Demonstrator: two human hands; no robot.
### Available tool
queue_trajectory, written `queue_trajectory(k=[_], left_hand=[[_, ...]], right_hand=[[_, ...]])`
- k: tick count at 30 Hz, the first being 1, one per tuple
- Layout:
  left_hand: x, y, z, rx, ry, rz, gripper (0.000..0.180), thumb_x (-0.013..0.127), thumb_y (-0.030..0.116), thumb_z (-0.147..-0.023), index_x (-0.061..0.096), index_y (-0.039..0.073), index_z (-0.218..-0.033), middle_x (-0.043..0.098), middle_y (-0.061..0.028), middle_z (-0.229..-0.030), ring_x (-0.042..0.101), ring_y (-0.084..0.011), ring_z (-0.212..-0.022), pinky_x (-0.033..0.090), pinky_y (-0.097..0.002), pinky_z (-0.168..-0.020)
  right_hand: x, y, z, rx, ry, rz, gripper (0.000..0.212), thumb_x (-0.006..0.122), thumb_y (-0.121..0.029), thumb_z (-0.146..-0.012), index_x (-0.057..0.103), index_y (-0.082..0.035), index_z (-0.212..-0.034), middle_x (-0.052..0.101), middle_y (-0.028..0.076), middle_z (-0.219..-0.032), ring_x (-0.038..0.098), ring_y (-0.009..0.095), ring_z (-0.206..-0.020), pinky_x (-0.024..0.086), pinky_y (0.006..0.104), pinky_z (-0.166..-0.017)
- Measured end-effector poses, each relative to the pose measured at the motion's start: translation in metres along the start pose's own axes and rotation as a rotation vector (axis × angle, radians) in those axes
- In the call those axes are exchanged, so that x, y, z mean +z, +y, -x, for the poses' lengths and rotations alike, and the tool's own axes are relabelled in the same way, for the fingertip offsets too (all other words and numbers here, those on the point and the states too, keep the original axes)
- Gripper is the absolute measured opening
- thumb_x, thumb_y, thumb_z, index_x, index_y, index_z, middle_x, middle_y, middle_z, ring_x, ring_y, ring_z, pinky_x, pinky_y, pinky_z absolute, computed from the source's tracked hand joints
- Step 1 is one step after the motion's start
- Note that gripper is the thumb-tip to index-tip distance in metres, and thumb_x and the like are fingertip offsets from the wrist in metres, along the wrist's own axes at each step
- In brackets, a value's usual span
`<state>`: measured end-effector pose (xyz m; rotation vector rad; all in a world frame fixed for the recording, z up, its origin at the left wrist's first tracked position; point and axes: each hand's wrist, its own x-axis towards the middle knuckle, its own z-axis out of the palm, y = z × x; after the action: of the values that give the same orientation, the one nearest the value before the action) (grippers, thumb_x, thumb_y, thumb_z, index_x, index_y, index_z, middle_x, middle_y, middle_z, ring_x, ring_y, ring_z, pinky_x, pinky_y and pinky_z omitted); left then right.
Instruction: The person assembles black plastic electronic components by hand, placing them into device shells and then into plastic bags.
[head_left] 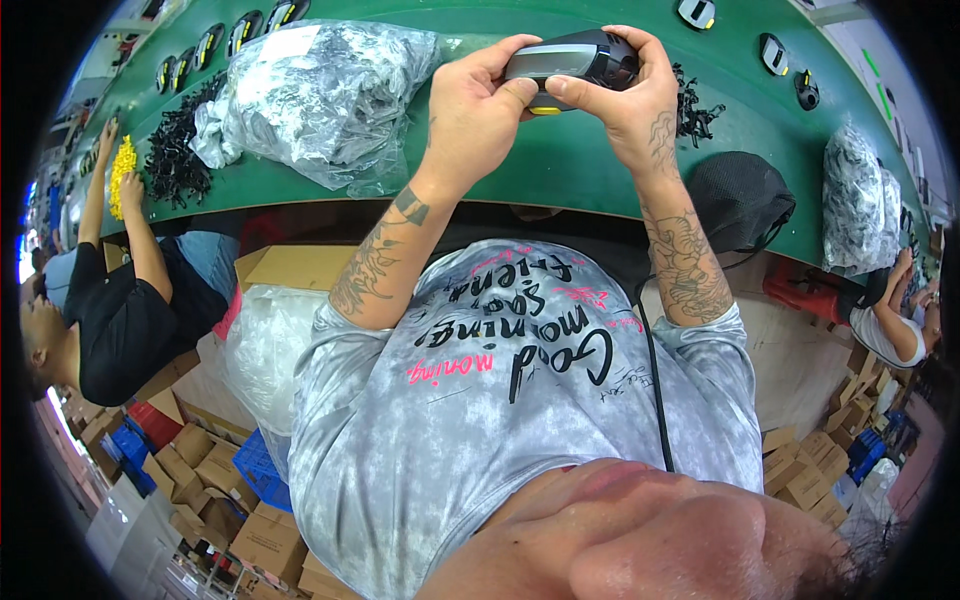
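Note:
Over the green table, both my hands hold a rounded black-and-grey device [572, 62] with a yellow part on its lower edge. My left hand [478, 112] grips its left end, thumb against the near side. On the right end, my right hand [636, 100] wraps round the black casing, its thumb also pressing the near side. The device's exact kind is unclear, and my fingers hide its ends. Just left of my left hand lies a big clear plastic bag [318, 105] of grey wrapped items. Small black parts [698, 112] lie beside my right wrist.
Similar devices [243, 35] stand along the far edge of the green table [480, 185]. A heap of black parts [182, 150] and yellow pieces [122, 172] lie left, near a co-worker [135, 320]. At right are a black mesh item [742, 198] and another plastic bag [852, 205].

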<state>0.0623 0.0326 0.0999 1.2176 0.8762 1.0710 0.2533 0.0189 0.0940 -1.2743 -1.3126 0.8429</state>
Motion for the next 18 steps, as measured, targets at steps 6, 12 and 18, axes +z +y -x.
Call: queue_trajectory(k=[6,12,18], left_hand=[[-0.011,0.003,-0.011,-0.121,-0.092,0.293,0.04,0.052,-0.006,-0.098,0.055,-0.008,-0.138,0.067,-0.0206,-0.121,0.071,-0.0264,-0.107,0.065,-0.0367,-0.088],[-0.005,0.008,-0.007,0.109,-0.116,-0.079,0.041,0.054,-0.006,-0.097,0.058,-0.004,-0.138,0.065,-0.0151,-0.125,0.068,-0.0216,-0.108,0.059,-0.0325,-0.091],[0.004,0.023,0.0,0.341,-0.145,-0.595,0.058,0.077,0.007,-0.082,0.06,0.001,-0.137,0.065,-0.0117,-0.113,0.065,-0.0188,-0.101,0.056,-0.0313,-0.086]], right_hand=[[-0.018,-0.005,-0.008,-0.007,-0.223,-0.342,0.067,0.088,-0.016,-0.082,0.052,0.005,-0.134,0.064,0.011,-0.116,0.065,0.016,-0.106,0.058,0.0295,-0.09],[-0.014,0.001,-0.011,0.1,-0.167,-0.503,0.048,0.078,-0.014,-0.093,0.053,0.005,-0.13,0.066,0.01,-0.11,0.067,0.014,-0.097,0.06,0.029,-0.085],[-0.006,0.017,-0.009,0.214,-0.03,-0.719,0.02,0.068,-0.017,-0.098,0.062,0.0,-0.106,0.067,0.004,-0.089,0.064,0.009,-0.075,0.054,0.0258,-0.066]])
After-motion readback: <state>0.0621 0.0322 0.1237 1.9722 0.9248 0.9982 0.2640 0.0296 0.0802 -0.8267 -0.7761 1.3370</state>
